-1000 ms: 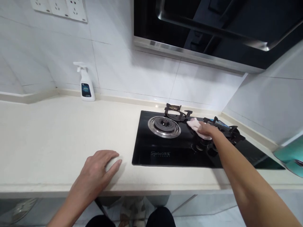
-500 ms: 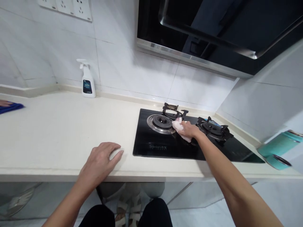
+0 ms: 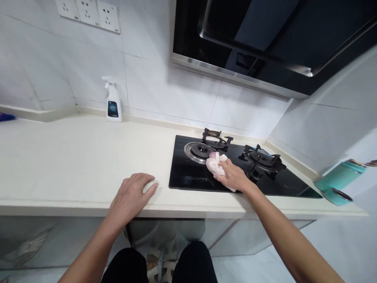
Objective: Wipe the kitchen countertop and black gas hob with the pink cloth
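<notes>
My right hand (image 3: 234,177) presses a crumpled pale pink cloth (image 3: 214,164) onto the black glass gas stove (image 3: 188,177), near its front edge between the two burners. The left burner (image 3: 198,150) is bare, and its black grate (image 3: 216,139) lies shifted behind it. The right burner grate (image 3: 262,158) sits in place. My left hand (image 3: 132,195) rests flat, fingers spread, on the cream countertop (image 3: 73,157) just left of the stove.
A white spray bottle (image 3: 113,101) stands against the tiled wall at the back left. A range hood (image 3: 265,35) hangs above the stove. A teal container (image 3: 340,181) lies at the right end of the counter. Something blue (image 3: 5,116) shows at the far left edge.
My right hand has drawn the pink cloth from the back of the stove toward its front edge and leftward. My left hand has stayed put on the counter.
</notes>
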Demonstrator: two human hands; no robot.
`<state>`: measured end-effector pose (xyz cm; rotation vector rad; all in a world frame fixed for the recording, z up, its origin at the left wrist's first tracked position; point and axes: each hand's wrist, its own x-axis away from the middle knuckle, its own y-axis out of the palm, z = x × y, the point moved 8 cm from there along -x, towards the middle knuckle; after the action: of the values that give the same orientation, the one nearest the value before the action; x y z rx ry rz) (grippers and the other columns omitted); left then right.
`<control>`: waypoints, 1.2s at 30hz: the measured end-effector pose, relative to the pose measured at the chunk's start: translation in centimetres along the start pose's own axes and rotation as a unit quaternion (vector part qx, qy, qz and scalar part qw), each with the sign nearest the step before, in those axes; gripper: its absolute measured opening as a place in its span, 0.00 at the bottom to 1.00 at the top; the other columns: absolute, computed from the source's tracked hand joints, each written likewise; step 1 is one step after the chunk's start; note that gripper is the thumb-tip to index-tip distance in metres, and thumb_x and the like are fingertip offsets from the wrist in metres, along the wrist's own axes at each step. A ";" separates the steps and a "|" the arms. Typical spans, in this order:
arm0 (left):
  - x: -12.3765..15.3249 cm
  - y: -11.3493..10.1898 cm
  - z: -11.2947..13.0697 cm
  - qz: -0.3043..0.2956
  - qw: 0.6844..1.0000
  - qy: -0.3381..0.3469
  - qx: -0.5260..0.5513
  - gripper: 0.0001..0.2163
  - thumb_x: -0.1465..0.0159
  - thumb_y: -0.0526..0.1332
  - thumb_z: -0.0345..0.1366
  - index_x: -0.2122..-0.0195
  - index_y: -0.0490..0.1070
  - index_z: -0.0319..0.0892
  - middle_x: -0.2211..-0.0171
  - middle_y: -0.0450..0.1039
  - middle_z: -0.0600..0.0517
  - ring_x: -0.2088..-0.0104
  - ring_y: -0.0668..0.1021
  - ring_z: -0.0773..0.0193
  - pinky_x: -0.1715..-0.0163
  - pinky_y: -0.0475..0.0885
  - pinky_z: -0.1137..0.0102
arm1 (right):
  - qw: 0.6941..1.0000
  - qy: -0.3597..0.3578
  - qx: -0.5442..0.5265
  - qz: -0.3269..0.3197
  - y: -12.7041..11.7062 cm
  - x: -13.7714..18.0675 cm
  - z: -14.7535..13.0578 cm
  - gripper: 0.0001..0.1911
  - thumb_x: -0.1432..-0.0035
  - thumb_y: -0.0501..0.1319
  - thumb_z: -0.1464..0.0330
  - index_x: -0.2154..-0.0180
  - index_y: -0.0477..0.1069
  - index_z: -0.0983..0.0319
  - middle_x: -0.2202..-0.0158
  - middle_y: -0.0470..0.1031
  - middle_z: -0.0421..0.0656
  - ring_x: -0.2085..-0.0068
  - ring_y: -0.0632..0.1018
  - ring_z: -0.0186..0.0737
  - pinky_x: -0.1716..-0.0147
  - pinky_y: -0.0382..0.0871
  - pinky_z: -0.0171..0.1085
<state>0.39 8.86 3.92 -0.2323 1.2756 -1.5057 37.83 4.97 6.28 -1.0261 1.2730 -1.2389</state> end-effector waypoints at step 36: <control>0.0 0.2 0.4 0.005 0.999 0.023 -0.034 0.16 0.28 0.54 0.49 0.53 0.76 0.46 0.49 0.81 0.47 0.45 0.78 0.49 0.47 0.68 0.56 | 0.985 0.100 -0.092 0.105 0.9 9.9 5.7 0.20 0.38 0.57 0.55 0.49 0.73 0.57 0.48 0.77 0.47 0.54 0.79 0.47 0.57 0.66 0.41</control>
<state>0.78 8.63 3.92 -0.2359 1.3644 -1.4690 42.61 -5.34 4.70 -0.8841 1.6322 -1.0971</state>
